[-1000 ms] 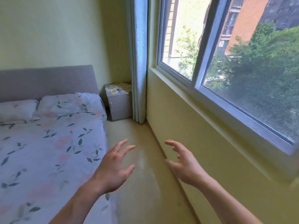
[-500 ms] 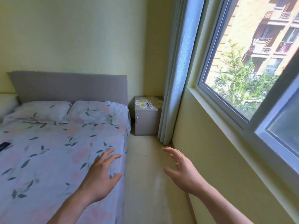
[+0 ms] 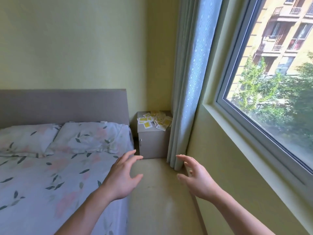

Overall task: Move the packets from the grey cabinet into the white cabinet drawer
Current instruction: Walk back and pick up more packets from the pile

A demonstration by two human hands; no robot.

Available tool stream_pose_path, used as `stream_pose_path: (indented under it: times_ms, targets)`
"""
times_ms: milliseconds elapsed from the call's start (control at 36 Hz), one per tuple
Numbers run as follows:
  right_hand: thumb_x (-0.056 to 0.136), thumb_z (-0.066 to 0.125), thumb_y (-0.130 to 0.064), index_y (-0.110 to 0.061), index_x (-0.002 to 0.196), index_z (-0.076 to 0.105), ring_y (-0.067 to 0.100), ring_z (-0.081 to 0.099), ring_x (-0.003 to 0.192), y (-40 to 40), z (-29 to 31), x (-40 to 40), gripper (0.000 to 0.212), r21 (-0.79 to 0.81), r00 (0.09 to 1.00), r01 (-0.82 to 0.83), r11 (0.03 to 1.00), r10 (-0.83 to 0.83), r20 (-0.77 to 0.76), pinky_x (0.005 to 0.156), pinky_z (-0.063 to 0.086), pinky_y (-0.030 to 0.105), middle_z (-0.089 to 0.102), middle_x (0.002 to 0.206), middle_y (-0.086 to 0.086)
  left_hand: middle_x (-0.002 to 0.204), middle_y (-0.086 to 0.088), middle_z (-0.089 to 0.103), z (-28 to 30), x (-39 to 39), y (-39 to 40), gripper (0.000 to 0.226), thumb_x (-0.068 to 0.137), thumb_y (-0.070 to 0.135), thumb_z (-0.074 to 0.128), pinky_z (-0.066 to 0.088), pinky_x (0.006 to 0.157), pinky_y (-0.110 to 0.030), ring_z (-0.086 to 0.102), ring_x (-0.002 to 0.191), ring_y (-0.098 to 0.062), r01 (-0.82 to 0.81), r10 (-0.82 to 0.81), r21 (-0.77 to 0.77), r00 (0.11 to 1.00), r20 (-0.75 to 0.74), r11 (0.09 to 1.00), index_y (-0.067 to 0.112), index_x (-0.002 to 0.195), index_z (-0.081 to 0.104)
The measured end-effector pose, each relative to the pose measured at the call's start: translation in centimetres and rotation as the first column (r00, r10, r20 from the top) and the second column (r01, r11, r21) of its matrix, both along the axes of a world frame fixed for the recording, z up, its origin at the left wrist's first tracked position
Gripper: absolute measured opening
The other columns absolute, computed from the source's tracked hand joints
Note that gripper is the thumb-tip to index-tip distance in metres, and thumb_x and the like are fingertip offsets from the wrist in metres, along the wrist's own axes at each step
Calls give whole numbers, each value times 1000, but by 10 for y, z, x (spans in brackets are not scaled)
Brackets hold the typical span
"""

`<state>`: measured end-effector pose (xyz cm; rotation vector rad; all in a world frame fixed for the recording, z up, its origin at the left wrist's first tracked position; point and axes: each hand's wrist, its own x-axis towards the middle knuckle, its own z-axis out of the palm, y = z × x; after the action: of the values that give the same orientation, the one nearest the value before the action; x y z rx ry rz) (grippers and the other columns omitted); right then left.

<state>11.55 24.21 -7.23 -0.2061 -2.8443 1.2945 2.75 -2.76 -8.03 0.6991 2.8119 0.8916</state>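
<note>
The packets (image 3: pixel 155 119) are lying in a loose yellow pile on top of the grey cabinet (image 3: pixel 152 143), in the corner between bed (image 3: pixel 50 175) and curtain (image 3: pixel 188 99). None is looking moved yet, so the whole job is seemingly waiting. The left hand (image 3: pixel 122 177) and right hand (image 3: pixel 197 178) are hovering well short of it, fingers spread, holding nothing. No white cabinet is showing.

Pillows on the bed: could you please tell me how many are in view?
2: one pillow beside the grey cabinet, another pillow left of it, cut by the frame's edge; more may lie beyond.
</note>
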Motion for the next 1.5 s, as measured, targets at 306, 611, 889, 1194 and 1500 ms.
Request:
stream_pose_path:
  times_ms: [306,611,889,1194,1500]
  targets:
    - [85,67,-16,-32,143,48,-3,41,132,57,-11,-230,63,-34,994,-97,995,98,45,110,29,15,46,138,-21,156,24,21,-7,-184,19,51,91,39,65,25,115,-24,29,143,-5,-151,154,-65,987,37,986,42,138,45]
    - [84,64,-21,-38,144,45,2,40,135,65,-34,-435,64,-48,973,-200,979,204,105,112,33,22,44,144,-19,150,26,25,-39,-347,18,47,89,38,68,29,118,-32,31,142,-4,-282,284,-41,954,96,959,53,124,40]
    - [81,64,-18,-35,141,49,3,45,132,115,-73,-588,64,-33,981,-75,997,80,179,104,33,15,47,136,-19,154,19,26,-72,-544,66,51,90,33,67,21,114,-17,30,143,-6,-170,181,-84,973,140,982,39,137,48]
    - [85,61,-14,-30,136,51,17,56,120,186,-123,-717,55,-37,941,83,996,-66,331,88,41,14,49,122,-9,147,13,36,-122,-732,174,53,85,31,68,23,107,-13,38,138,-8,-10,47,-123,952,301,992,30,136,54]
    - [82,66,-17,-31,130,53,14,59,112,255,-212,-863,52,-61,848,223,973,-163,503,95,46,21,60,129,-5,137,12,43,-192,-864,232,48,87,26,66,30,103,-14,46,130,-8,-77,157,-187,874,460,979,27,133,55]
